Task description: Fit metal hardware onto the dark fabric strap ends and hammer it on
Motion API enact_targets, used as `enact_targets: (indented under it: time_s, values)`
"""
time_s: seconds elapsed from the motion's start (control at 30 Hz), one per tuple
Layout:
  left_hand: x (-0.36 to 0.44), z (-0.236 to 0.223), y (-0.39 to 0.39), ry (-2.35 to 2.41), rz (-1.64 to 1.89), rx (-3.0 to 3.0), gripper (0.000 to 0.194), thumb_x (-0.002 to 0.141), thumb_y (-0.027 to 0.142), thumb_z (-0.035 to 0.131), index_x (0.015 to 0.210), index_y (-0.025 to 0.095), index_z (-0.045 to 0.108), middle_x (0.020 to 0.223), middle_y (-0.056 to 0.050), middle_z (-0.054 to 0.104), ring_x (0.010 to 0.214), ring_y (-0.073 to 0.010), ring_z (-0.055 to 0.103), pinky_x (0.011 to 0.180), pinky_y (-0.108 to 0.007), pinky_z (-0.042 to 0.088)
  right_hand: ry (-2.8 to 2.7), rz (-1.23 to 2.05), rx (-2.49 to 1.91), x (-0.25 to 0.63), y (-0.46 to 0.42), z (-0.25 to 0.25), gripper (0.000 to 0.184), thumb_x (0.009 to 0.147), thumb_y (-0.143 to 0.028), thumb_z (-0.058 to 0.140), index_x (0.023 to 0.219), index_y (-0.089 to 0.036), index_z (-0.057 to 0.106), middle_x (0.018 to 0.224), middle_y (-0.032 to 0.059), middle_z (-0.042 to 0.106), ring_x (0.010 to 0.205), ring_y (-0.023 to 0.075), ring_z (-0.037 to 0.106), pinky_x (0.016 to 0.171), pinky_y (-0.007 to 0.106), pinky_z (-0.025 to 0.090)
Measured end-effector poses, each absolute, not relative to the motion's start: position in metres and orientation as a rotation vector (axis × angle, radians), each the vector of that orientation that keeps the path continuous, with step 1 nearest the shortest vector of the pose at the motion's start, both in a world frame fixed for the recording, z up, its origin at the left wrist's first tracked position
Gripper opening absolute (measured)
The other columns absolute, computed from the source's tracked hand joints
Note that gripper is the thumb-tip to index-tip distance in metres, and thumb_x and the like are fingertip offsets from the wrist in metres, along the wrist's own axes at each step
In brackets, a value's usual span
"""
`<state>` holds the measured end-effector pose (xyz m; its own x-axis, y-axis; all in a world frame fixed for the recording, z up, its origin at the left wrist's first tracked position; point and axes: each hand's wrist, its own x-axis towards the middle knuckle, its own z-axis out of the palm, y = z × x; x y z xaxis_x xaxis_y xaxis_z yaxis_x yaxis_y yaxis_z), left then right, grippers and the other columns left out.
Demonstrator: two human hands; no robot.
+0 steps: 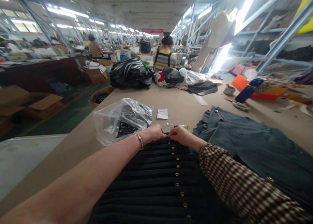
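1. Together at the centre of a crowded workroom's counter (179,102), a worker's left hand (154,133) and right hand (181,135) meet at the far end of a row of dark strips (149,180), the fingertips only narrowly apart.

2. Both hands are pinched on the farthest strip (167,134), beside a small metal fitting; just which edge each fingertip grips is too small to tell.

3. The other dark strips lie on the near side of the hands, layered crosswise down to the bottom edge of the view, with gold-toned fittings (177,174) lined up along them. The left forearm, a bracelet (140,141) at its wrist, reaches over their left side; a checked sleeve (227,172) covers the right arm.

4. Just beyond the right hand rests a slim tool with a yellow handle (184,127), with a white paper square (162,113) farther back. Near the left hand, a clear plastic bag (105,119) holds more dark pieces with gold-toned fittings.

5. To the right of the hands spreads a dark grey-green garment (256,136), with scissors (241,106) behind it. Toward the counter's far end sits a pile of dark fabric (130,74); past it, a co-worker in a striped top (165,60) is turned away.
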<state>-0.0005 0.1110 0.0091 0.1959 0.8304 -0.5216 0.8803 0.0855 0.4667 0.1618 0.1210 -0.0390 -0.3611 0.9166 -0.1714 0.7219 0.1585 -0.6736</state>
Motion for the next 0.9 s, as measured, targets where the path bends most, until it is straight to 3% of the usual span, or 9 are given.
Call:
enact_targets:
  time_s: [0.3,0.67,0.9]
  values:
    - [0.001,0.005,0.116,1.619,-0.149,1.811,0.025,0.088,0.037,0.056,0.091,0.013,0.061,0.084,0.000,0.063,0.071,-0.0122,0.060,0.064,-0.028,0.052,-2.379,0.745,-1.563,0.165,0.124,-0.042,0.021,0.066,-0.008,0.056,0.072,-0.018,0.073,0.063,0.0018,0.067,0.058,0.0126,0.056,0.054,0.021,0.038]
    - [-0.001,0.003,0.115,1.642,-0.162,1.844,0.024,0.087,0.037,0.058,0.088,0.013,0.061,0.084,-0.001,0.063,0.072,-0.0128,0.060,0.066,-0.030,0.052,-2.514,0.688,-1.595,0.159,0.125,-0.038,0.018,0.065,-0.010,0.058,0.069,-0.019,0.073,0.065,0.0036,0.069,0.062,0.0147,0.058,0.054,0.022,0.038]
    - [-0.001,-0.002,0.118,1.656,-0.140,1.828,0.024,0.087,0.035,0.058,0.097,0.013,0.062,0.097,-0.004,0.064,0.086,-0.0168,0.062,0.076,-0.035,0.053,-2.463,0.829,-1.705,0.156,0.129,-0.040,0.019,0.066,-0.013,0.057,0.074,-0.018,0.074,0.062,0.0023,0.068,0.054,0.0124,0.055,0.047,0.021,0.037]
